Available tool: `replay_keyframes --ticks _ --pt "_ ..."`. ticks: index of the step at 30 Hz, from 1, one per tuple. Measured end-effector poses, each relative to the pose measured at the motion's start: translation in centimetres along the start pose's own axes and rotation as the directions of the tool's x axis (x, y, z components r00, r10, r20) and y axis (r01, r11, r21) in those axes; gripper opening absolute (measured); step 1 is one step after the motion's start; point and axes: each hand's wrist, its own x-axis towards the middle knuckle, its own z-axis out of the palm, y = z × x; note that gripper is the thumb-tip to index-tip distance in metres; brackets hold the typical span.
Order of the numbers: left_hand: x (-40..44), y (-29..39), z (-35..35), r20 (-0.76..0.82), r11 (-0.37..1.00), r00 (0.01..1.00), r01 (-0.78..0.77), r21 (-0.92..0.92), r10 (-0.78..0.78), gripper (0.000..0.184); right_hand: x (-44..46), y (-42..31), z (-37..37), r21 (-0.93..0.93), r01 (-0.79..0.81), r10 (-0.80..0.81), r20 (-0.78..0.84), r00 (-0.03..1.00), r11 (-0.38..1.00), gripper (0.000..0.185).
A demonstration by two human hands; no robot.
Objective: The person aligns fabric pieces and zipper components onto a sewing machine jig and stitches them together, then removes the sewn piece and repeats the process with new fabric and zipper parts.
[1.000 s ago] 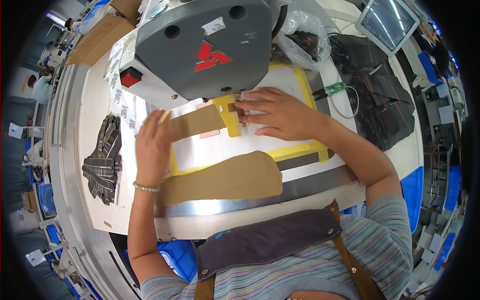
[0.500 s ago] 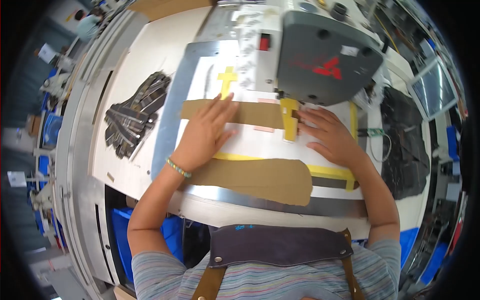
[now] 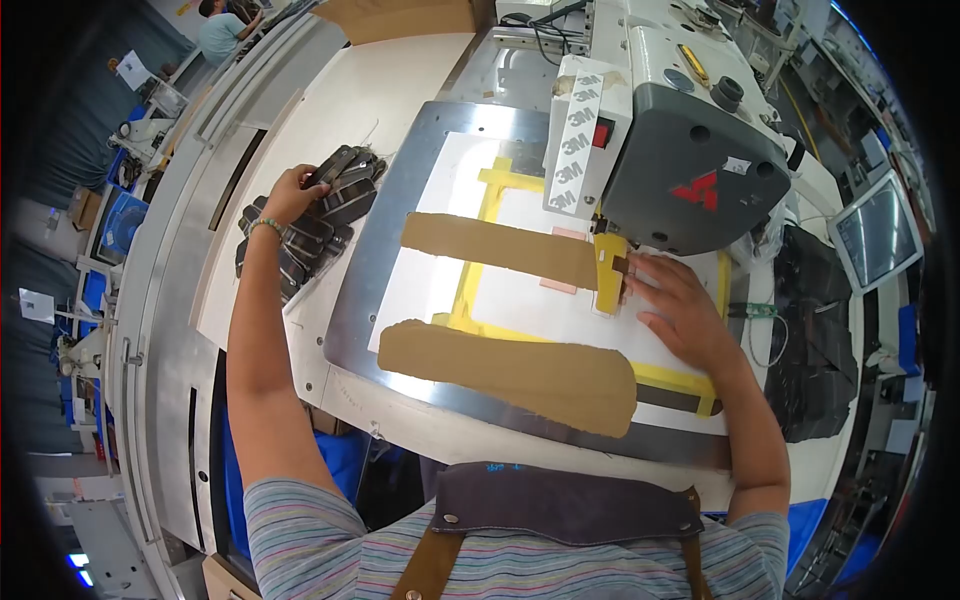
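My left hand (image 3: 292, 195) is at the pile of dark folded straps (image 3: 345, 195) on the left, its thumb and fingers closed on one strap at the upper edge. My right hand (image 3: 680, 308) rests on the white sheet under the sewing machine head (image 3: 690, 165), fingers stretched and apart. Its fingertips touch a small dark piece (image 3: 621, 264) beside a yellow-taped guide (image 3: 607, 285). A long brown cardboard strip (image 3: 490, 245) reaches the guide from the left. Nearer me lies a wider brown cardboard piece (image 3: 510, 380). Whatever is beneath the right fingertips is hidden.
Yellow tape (image 3: 465, 290) marks the white sheet on a metal plate (image 3: 350, 320). A tablet-like screen (image 3: 877, 230) stands at right, above a black wrapped bundle (image 3: 815, 345). A cardboard box (image 3: 400, 20) is at the back. Another person (image 3: 225, 35) sits far left.
My left hand has left the cardboard strip and moved left to the strap pile. My right hand stays beside the yellow guide. The camera view has shifted.
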Motion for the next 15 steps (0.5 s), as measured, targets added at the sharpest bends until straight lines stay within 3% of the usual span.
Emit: replay_keyframes --ticks 3,4,7,8,9,11,14,15 --pt "0.2 0.2 -0.1 -0.164 0.998 0.985 0.050 -0.023 -0.054 0.032 0.0 -0.1 -0.1 0.008 0.006 -0.006 -0.009 1.000 1.000 0.047" --pt "-0.3 0.6 0.2 -0.264 0.989 0.964 -0.006 -0.144 -0.033 0.023 0.0 0.0 0.0 0.005 0.012 -0.012 -0.012 1.000 1.000 0.047" --pt "-1.6 2.2 -0.5 -0.511 0.955 0.859 -0.182 -0.233 0.038 0.018 0.0 0.1 0.1 0.007 0.028 -0.028 -0.025 0.999 1.000 0.046" --pt "-1.6 2.8 -1.4 -0.550 0.880 0.835 -0.275 -0.388 0.018 0.013 0.1 0.1 0.0 0.012 0.035 -0.034 -0.030 0.999 0.999 0.045" --pt "-1.0 2.4 -2.6 -0.563 0.744 0.826 -0.392 -0.541 0.026 0.014 0.0 0.1 -0.1 0.017 0.041 -0.040 -0.035 0.999 0.999 0.045" --pt "-4.0 9.1 -5.6 -0.631 0.595 0.769 -0.553 -0.583 0.096 0.017 -0.2 -0.3 -0.5 0.061 0.052 -0.047 -0.092 0.995 0.997 0.042" --pt "-7.1 15.0 -6.8 -0.548 0.597 0.807 -0.555 -0.579 0.218 0.019 0.1 -1.8 -1.9 0.230 0.088 -0.056 -0.139 0.989 0.969 0.044" --pt "-8.9 17.7 -6.1 -0.423 0.600 0.851 -0.521 -0.607 0.311 0.022 0.1 -2.6 -2.4 0.302 0.100 -0.058 -0.146 0.988 0.948 0.045"
